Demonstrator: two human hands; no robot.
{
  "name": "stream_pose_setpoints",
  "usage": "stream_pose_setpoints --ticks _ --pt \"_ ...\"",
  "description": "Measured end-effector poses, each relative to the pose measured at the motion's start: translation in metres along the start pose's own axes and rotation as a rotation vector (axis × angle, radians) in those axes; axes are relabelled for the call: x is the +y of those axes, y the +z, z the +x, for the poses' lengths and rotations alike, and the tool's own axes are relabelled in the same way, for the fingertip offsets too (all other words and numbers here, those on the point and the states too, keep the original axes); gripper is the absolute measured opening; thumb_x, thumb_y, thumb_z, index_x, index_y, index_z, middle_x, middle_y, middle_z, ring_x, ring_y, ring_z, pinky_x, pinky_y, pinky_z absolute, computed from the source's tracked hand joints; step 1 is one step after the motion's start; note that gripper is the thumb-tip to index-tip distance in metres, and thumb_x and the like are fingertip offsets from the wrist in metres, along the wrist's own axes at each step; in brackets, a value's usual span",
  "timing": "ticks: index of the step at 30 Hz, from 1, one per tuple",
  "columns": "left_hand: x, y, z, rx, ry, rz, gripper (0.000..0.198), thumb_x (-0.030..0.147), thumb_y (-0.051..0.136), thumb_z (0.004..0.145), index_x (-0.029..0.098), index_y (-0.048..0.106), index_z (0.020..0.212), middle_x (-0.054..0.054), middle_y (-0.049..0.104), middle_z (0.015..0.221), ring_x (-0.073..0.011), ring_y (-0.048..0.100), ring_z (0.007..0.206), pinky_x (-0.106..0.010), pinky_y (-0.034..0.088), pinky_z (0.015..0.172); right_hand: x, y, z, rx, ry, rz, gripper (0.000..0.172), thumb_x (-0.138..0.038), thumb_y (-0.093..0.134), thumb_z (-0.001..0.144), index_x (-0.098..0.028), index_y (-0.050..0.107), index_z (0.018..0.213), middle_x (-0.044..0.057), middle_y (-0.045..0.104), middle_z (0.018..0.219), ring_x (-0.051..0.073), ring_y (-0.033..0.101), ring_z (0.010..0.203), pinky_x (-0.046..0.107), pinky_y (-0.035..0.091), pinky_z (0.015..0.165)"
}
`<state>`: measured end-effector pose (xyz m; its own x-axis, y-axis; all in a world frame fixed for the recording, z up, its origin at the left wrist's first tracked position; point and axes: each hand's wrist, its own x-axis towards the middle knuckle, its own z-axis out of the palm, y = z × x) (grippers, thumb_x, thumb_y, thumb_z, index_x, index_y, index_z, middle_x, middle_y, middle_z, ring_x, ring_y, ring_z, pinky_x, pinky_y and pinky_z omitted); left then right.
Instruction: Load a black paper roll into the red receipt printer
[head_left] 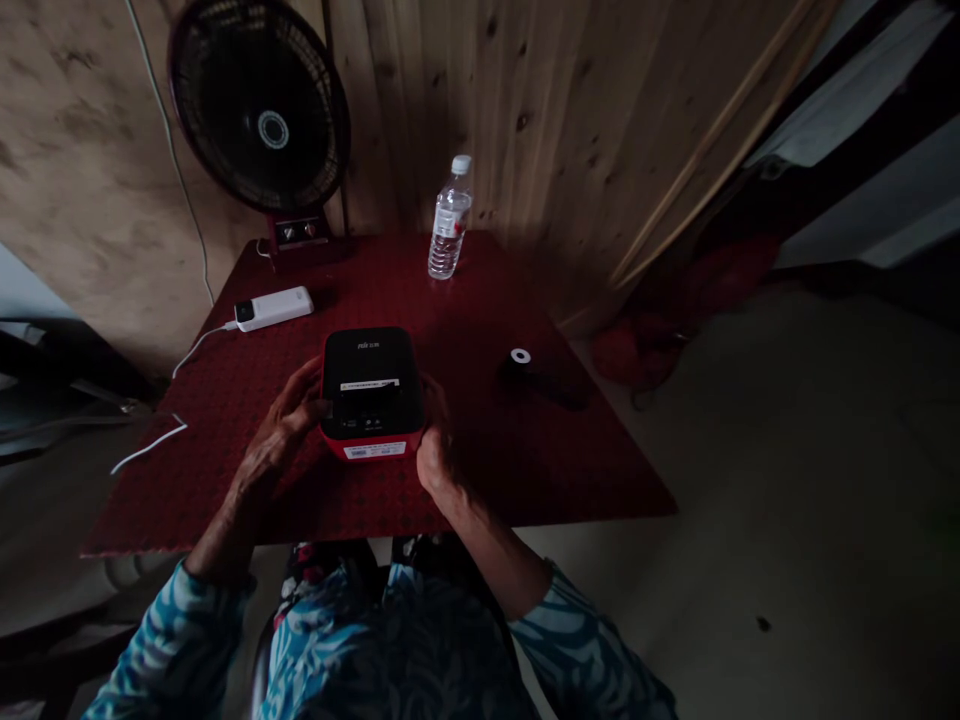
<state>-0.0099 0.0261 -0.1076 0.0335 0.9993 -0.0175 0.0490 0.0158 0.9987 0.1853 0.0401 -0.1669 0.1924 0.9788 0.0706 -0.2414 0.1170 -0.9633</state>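
Observation:
A small black-topped device with a red body (371,385) stands on the dark red table (525,460), in front of my body. A white strip crosses its top, and a white label is on its near side. My left hand (289,420) grips its left side, the thumb over the near left corner of the top. Against the right side rests my right hand (436,440), its fingers wrapped along the red edge and partly hidden in shadow.
A fan (262,115) stands at the back left, near a water bottle (450,220). A white power bank (274,308) with a cable lies at left. On the right are a small white-ended roll (520,356) and a dark object (559,390).

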Motion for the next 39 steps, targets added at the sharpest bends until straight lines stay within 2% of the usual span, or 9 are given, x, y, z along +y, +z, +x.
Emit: stream_pose_setpoints --ticks 6,15,18,21,24,26,30,36,39 --pt "0.008 0.002 -0.004 -0.016 -0.042 0.007 0.068 0.049 0.067 0.085 0.03 0.05 0.148 -0.009 0.06 0.146 -0.0335 0.057 0.131 -0.045 0.047 0.107 -0.005 0.006 0.0 0.074 0.079 0.082 0.037 -0.048 0.046 0.092 -0.026 0.067 0.114 0.003 0.072 0.114 0.021 0.063 0.107 0.037 0.049 0.093" --pt "0.001 -0.002 -0.002 -0.019 0.035 0.067 0.074 0.061 0.07 0.08 0.031 0.054 0.145 -0.01 0.068 0.135 -0.0345 0.062 0.126 -0.046 0.05 0.104 -0.005 0.005 0.001 0.043 0.079 0.109 0.036 -0.048 0.047 0.091 -0.027 0.067 0.113 0.003 0.071 0.118 0.022 0.062 0.111 0.037 0.049 0.094" --pt "0.005 -0.008 0.0 0.051 0.065 0.17 0.067 0.057 0.069 0.082 0.033 0.056 0.144 -0.009 0.061 0.144 -0.0345 0.057 0.131 -0.046 0.049 0.105 -0.009 0.004 0.0 0.03 0.082 0.079 0.035 -0.046 0.047 0.092 -0.027 0.067 0.113 0.003 0.072 0.116 0.022 0.063 0.108 0.038 0.05 0.093" --pt "0.02 -0.009 0.012 0.113 0.212 0.386 0.052 0.053 0.065 0.087 0.03 0.065 0.133 -0.008 0.062 0.142 -0.0329 0.058 0.129 -0.046 0.047 0.106 -0.015 0.002 -0.002 0.0 0.072 0.04 0.034 -0.043 0.045 0.093 -0.027 0.066 0.114 0.003 0.072 0.115 0.022 0.064 0.106 0.037 0.05 0.094" --pt "0.036 0.0 0.039 -0.063 0.362 0.661 0.036 0.048 0.058 0.091 0.027 0.075 0.114 -0.008 0.073 0.123 -0.0298 0.067 0.112 -0.042 0.051 0.1 -0.016 0.003 -0.002 0.014 0.068 0.046 0.034 -0.045 0.046 0.092 -0.027 0.066 0.113 0.003 0.072 0.115 0.021 0.063 0.107 0.037 0.05 0.093" --pt "0.044 0.009 0.06 -0.22 0.351 0.875 0.028 0.039 0.057 0.09 0.029 0.078 0.105 -0.005 0.078 0.11 -0.029 0.071 0.1 -0.04 0.053 0.093 -0.015 0.004 -0.001 0.05 0.088 0.068 0.035 -0.047 0.048 0.09 -0.026 0.067 0.111 0.004 0.072 0.113 0.022 0.063 0.106 0.037 0.051 0.092" --pt "0.051 0.029 0.09 -0.4 0.304 1.2 0.026 0.023 0.06 0.081 0.031 0.079 0.097 -0.006 0.08 0.095 -0.03 0.074 0.087 -0.039 0.056 0.082 -0.013 0.008 0.001 0.076 0.122 0.114 0.038 -0.048 0.051 0.085 -0.024 0.067 0.111 0.004 0.072 0.115 0.023 0.063 0.109 0.039 0.05 0.095" --pt "0.07 0.043 0.09 -0.576 0.136 1.394 0.034 0.017 0.053 0.088 0.025 0.076 0.113 -0.01 0.075 0.121 -0.0315 0.069 0.114 -0.041 0.053 0.095 -0.018 0.008 0.002 0.072 0.14 0.131 0.039 -0.046 0.052 0.084 -0.023 0.066 0.112 0.005 0.071 0.117 0.022 0.063 0.111 0.036 0.05 0.095" --pt "0.074 0.044 0.085 -0.533 0.146 1.492 0.039 0.017 0.057 0.089 0.025 0.07 0.125 -0.01 0.071 0.129 -0.0302 0.066 0.12 -0.039 0.053 0.098 -0.017 0.008 0.002 0.061 0.15 0.155 0.04 -0.047 0.051 0.084 -0.022 0.066 0.112 0.004 0.071 0.115 0.022 0.063 0.109 0.036 0.05 0.092"
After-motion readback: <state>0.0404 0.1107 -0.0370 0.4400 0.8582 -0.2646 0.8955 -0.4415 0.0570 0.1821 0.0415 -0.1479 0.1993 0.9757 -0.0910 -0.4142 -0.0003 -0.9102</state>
